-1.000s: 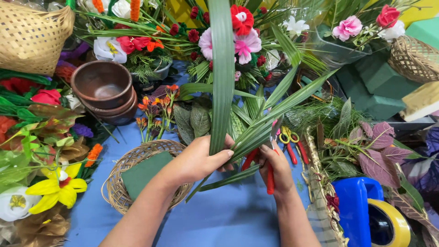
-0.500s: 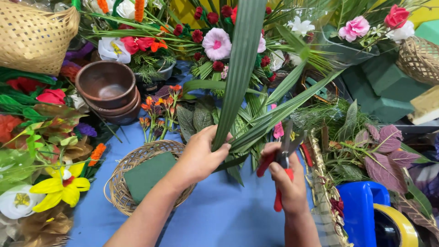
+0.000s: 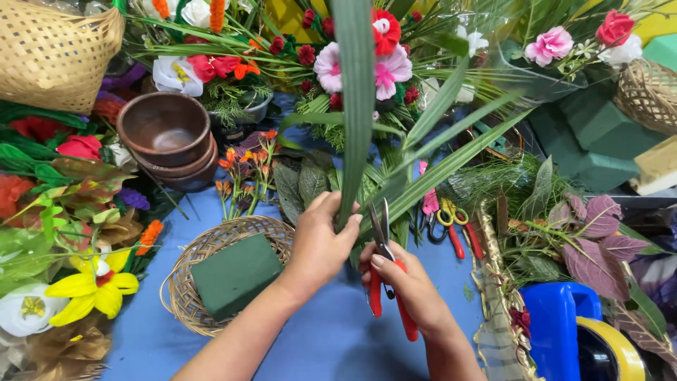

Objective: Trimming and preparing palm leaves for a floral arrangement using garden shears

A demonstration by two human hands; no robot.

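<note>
My left hand (image 3: 321, 243) grips the base of a bunch of long green palm-like leaves (image 3: 356, 106) that fan upward and to the right. My right hand (image 3: 409, 286) holds red-handled pruning shears (image 3: 386, 271), blades pointing up at the bottom of the leaves, right beside my left hand's fingers. To the left of my hands lies a shallow woven basket (image 3: 187, 310) with a dark green foam block (image 3: 236, 274) in it.
Stacked brown bowls (image 3: 166, 137) sit at the left, a woven basket (image 3: 53, 53) at the top left. Artificial flowers ring the blue table (image 3: 324, 346). Pink and yellow scissors (image 3: 444, 212) lie right of the leaves. Green foam blocks (image 3: 592, 134) and a blue jug (image 3: 557, 328) stand at right.
My right hand has brought the shears in toward the leaf bases and raised the blades. My left hand has turned the leaf bunch more upright and closer to me.
</note>
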